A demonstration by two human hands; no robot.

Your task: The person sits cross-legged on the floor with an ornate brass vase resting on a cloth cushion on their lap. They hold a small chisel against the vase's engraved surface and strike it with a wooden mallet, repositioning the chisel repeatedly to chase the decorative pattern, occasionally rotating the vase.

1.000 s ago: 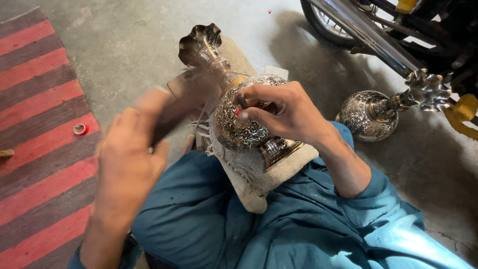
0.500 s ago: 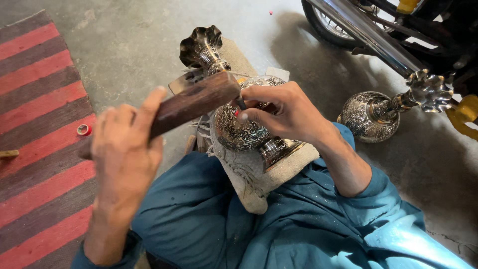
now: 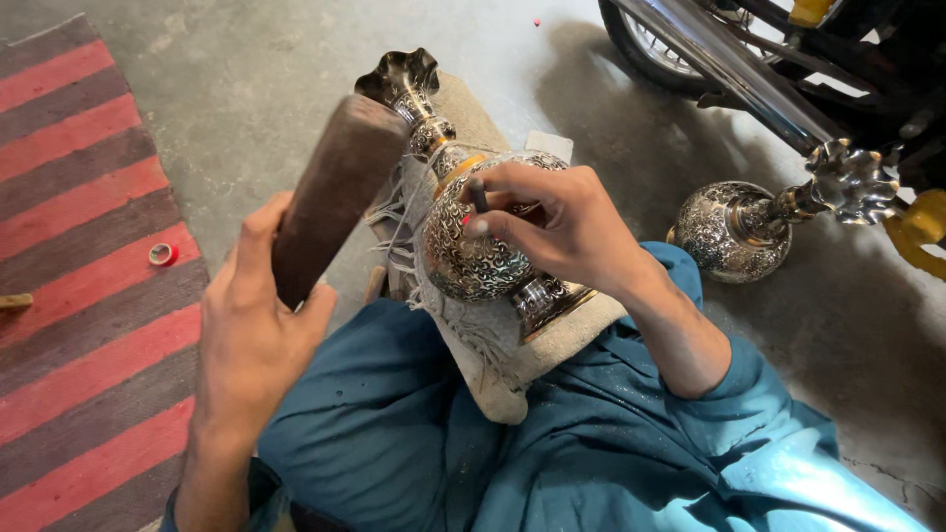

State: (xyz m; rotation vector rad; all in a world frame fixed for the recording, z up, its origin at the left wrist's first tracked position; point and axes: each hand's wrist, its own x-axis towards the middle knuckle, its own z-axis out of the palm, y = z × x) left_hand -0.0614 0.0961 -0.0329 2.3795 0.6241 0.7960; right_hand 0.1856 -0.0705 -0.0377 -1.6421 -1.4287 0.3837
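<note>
An engraved metal vase (image 3: 473,246) lies on its side on a frayed cloth pad (image 3: 493,369) across the lap of a seated person in teal clothing.

The left hand (image 3: 251,325) is clenched around a dark wooden mallet block (image 3: 330,192), raised beside the vase's fluted mouth. The right hand (image 3: 562,227) rests on the vase's round belly, fingers pinched on a thin punch (image 3: 478,194) set against the patterned surface. A second engraved vase (image 3: 749,227) lies on the concrete floor (image 3: 246,79) to the right, near a motorcycle (image 3: 749,49). A red and grey striped mat (image 3: 79,276) with a small red ring (image 3: 161,254) on it covers the floor's left edge.
</note>
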